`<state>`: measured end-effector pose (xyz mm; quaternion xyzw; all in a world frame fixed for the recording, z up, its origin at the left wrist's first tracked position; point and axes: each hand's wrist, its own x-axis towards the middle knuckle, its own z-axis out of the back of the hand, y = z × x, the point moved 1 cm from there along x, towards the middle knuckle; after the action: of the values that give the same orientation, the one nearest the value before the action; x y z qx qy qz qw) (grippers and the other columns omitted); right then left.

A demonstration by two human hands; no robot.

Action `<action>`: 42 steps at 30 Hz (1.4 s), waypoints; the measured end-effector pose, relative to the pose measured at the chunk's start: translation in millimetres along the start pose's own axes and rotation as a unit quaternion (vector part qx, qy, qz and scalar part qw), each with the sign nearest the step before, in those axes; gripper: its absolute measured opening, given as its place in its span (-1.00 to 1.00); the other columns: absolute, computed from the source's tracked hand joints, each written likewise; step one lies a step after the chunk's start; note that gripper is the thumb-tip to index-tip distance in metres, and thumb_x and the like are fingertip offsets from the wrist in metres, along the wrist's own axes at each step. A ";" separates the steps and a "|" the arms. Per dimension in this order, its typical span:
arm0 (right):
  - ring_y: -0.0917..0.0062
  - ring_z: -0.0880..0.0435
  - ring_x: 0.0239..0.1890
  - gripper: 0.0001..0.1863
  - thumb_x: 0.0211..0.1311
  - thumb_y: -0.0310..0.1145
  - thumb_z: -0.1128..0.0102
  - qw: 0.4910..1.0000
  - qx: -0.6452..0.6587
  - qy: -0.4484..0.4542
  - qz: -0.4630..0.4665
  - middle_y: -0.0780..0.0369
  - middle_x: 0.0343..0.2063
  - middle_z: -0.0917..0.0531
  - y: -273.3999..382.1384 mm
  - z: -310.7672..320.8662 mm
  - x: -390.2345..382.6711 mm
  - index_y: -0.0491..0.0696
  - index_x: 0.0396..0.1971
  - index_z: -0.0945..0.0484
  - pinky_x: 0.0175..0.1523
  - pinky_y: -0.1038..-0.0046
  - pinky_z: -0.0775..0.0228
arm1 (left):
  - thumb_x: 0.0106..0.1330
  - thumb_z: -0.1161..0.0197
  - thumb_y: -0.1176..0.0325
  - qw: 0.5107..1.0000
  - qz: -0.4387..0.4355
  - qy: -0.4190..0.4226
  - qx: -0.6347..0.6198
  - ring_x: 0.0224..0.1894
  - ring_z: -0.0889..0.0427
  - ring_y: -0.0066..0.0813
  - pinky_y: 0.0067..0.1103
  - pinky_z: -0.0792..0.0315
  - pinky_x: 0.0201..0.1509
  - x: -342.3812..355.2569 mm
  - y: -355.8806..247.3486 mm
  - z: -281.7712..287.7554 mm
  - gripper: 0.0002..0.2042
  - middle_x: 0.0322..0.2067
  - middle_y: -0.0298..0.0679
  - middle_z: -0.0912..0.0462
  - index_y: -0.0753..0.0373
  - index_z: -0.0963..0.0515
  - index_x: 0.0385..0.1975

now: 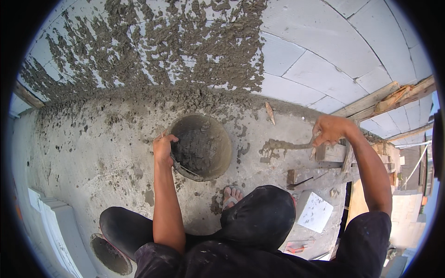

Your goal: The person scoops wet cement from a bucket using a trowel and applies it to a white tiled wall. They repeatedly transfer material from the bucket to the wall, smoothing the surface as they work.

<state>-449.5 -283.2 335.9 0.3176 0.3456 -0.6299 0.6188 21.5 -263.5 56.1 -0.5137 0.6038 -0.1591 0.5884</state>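
Observation:
A round bucket (pixel 225 147) of wet grey mortar (pixel 199 146) stands on the floor in front of me, tilted a little. My left hand (pixel 163 147) is closed on its left rim, thumb over the edge. A thin wire handle (pixel 186 169) hangs at the near side. Out to the right, my right hand (pixel 330 130) grips a mortar-caked trowel (pixel 287 145), seen nearly edge-on and pointing left. Its handle is mostly hidden in my fingers. Ahead, rough mortar (pixel 204 51) covers the left part of the pale block wall (pixel 320 69); blocks on the right are bare.
Splattered mortar lies along the wall's foot. Wooden planks (pixel 320 177) and timber (pixel 389 99) crowd the right side. A white block (pixel 315 211) sits by my knee. Pale blocks (pixel 62 231) and another bucket (pixel 111 254) are at lower left. A red-handled tool (pixel 296 248) lies lower right.

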 end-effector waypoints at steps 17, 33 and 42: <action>0.10 -0.77 -0.11 -0.66 0.37 -0.18 -0.33 0.902 -0.180 -0.368 0.134 0.03 -0.16 -0.72 116.7 -61.5 9.8 -0.13 -0.06 -0.67 -0.11 0.11 -0.63 | 0.00 -0.20 0.63 0.999 -0.036 0.005 0.013 -0.26 -0.65 -0.35 -0.45 -0.53 -0.13 -14.1 7.6 -14.9 -0.64 -0.28 -0.13 -0.72 0.57 -0.65 -0.14; -0.03 -0.76 -0.13 -0.66 0.30 -0.13 -0.37 0.955 -0.014 -0.183 0.234 -0.05 -0.28 -0.76 145.3 -200.8 120.4 -0.09 -0.12 -0.71 -0.02 -0.01 -0.58 | 0.05 -0.26 0.62 0.995 -0.054 0.024 0.076 -0.32 -0.66 -0.35 -0.43 -0.55 -0.21 -31.9 7.0 -19.5 -0.76 -0.37 -0.16 -0.70 0.50 -0.67 -0.25; 0.02 -0.77 -0.22 -0.71 0.30 -0.17 -0.39 0.932 -0.015 -0.328 0.156 0.01 -0.36 -0.76 93.3 -169.9 81.5 -0.09 -0.19 -0.68 -0.10 0.07 -0.60 | 0.02 -0.18 0.68 0.999 -0.048 -0.015 -0.012 -0.36 -0.66 -0.33 -0.45 -0.53 -0.25 -29.8 -2.9 -20.0 -0.66 -0.28 -0.12 -0.73 0.53 -0.69 -0.15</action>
<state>-363.6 -187.6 169.4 0.1343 0.0788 -0.5890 0.7930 -1.3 -248.9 79.9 -0.5511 0.5714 -0.1718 0.5834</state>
